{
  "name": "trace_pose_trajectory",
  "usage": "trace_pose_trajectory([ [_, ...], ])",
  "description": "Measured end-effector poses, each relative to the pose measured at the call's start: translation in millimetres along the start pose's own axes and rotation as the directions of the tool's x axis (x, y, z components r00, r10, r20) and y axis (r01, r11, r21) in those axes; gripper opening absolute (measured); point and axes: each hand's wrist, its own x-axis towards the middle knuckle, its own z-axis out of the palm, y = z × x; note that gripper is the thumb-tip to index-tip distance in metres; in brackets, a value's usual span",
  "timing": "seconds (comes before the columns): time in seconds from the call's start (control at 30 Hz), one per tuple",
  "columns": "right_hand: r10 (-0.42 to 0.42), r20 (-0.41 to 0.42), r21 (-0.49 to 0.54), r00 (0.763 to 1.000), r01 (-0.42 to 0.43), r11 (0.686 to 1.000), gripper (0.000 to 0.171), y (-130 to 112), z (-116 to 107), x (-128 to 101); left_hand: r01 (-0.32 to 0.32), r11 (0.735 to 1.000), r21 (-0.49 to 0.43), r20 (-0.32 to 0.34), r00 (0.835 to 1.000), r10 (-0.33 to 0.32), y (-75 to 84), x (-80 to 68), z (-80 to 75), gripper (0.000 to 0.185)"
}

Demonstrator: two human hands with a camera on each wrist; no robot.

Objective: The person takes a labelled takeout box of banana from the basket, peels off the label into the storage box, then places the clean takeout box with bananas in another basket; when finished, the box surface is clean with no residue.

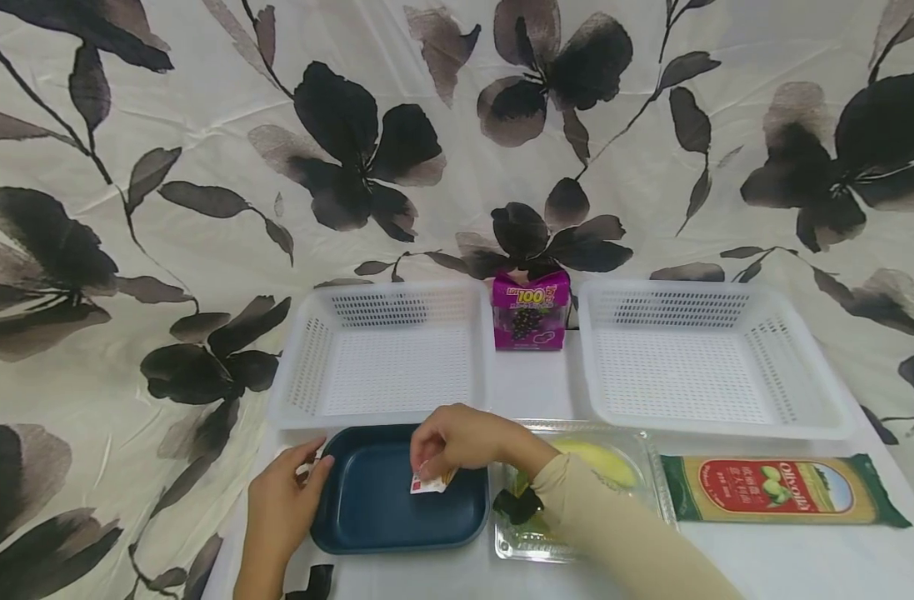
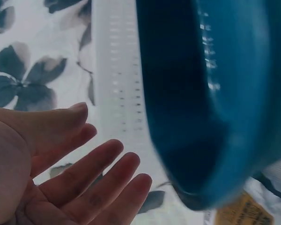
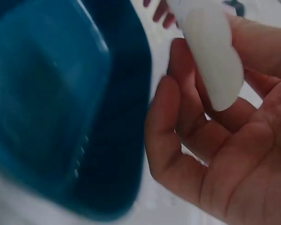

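Note:
In the head view a dark blue tray lies at the front of the white table. Over its right part, my right hand pinches a small flat white piece with red and orange print. The right wrist view shows the plain pale side of this white piece, which has a rounded, scalloped end, between thumb and fingers. My left hand is at the tray's left rim, its thumb close along the edge. In the left wrist view the fingers of the left hand are spread loosely beside the tray, holding nothing.
Behind stand two white perforated baskets with a purple candy box between them. Right of the tray is a clear plastic container with a yellow item inside, partly under my right forearm. A pasta bag lies farther right.

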Motion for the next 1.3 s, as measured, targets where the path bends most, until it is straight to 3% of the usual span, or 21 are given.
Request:
trace_pose_trajectory([
  [0.2, 0.004, -0.001, -0.194, 1.0, -0.004, 0.981, 0.006, -2, 24, 29, 0.065, 0.998, 0.018, 0.089, 0.994, -0.066, -9.9, -0.9, 2.6, 0.036],
  [0.33, 0.043, 0.008, -0.253, 0.999, -0.04, 0.967, 0.011, -1, 34, 44, 0.098, 0.995, -0.006, 0.144, 0.985, -0.096, -15.5, 0.3, 4.6, 0.038],
  [0.7, 0.201, 0.107, -0.224, 0.974, -0.173, 0.959, 0.026, 6, 44, 68, 0.135, 0.988, -0.073, 0.213, 0.97, -0.116, -23.9, 6.3, 6.8, 0.039],
  [0.97, 0.224, 0.069, -0.317, 0.972, -0.191, 0.929, 0.022, 17, 49, 75, 0.148, 0.985, -0.088, 0.26, 0.958, -0.121, -31.6, 9.7, 9.6, 0.039],
  [1.3, 0.267, 0.018, -0.364, 0.963, -0.243, 0.899, 0.019, 21, 56, 82, 0.161, 0.983, -0.084, 0.257, 0.957, -0.135, -35.8, 9.5, 11.8, 0.039],
])
